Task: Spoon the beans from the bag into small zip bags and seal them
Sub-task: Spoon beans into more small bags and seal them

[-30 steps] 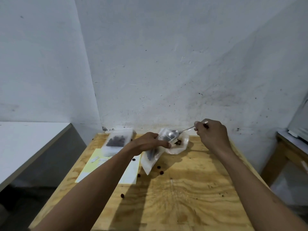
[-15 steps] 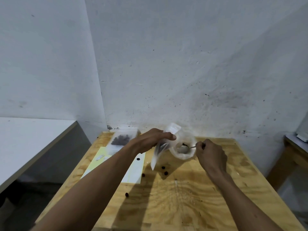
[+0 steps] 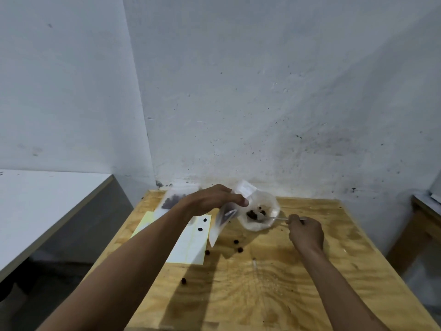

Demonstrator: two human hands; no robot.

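The plywood table [image 3: 274, 283] stood against a scuffed white wall [image 3: 262, 91], its near half bare, with a white counter [image 3: 43, 199] off its left edge and another wooden table [image 3: 424, 211] cut off at right. The left hand [image 3: 210, 199] pinched a small zip bag [image 3: 223, 218] by its top, hanging tilted above the wood. The right hand [image 3: 306, 232] gripped a spoon [image 3: 272, 218], its bowl inside the open bag of beans [image 3: 259, 213] near the back edge. Loose beans [image 3: 239, 250] lay scattered on the wood and on yellow-edged paper [image 3: 188, 240]. A filled zip bag [image 3: 176, 199] sat behind the left wrist, partly hidden. The spoon's load was too blurred to judge.
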